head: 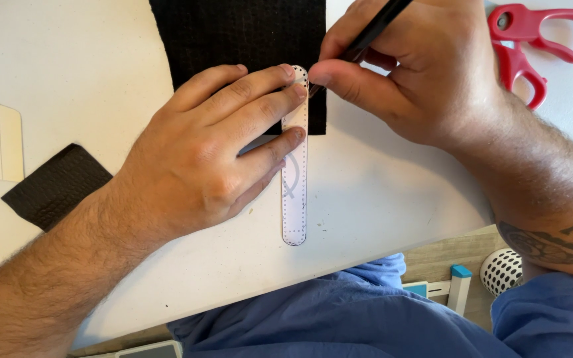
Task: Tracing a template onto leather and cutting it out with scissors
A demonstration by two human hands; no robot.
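Head view: my left hand (213,152) presses flat on the clear strip template (294,192), pinning its top end over the black leather piece (240,40) on the white table (379,192). My right hand (406,73) pinches a black pen (373,30), tip at the template's rounded top. I judge tracing is in hand; next needs the template kept steady. Red scissors (532,40) lie well apart.

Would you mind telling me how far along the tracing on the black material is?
Done: the long clear template lies partly on the black sheet, pinned by the left hand. In hand: the right hand holds a black pen at the template's top end. Left: no traced line shows, and the red scissors lie untouched.
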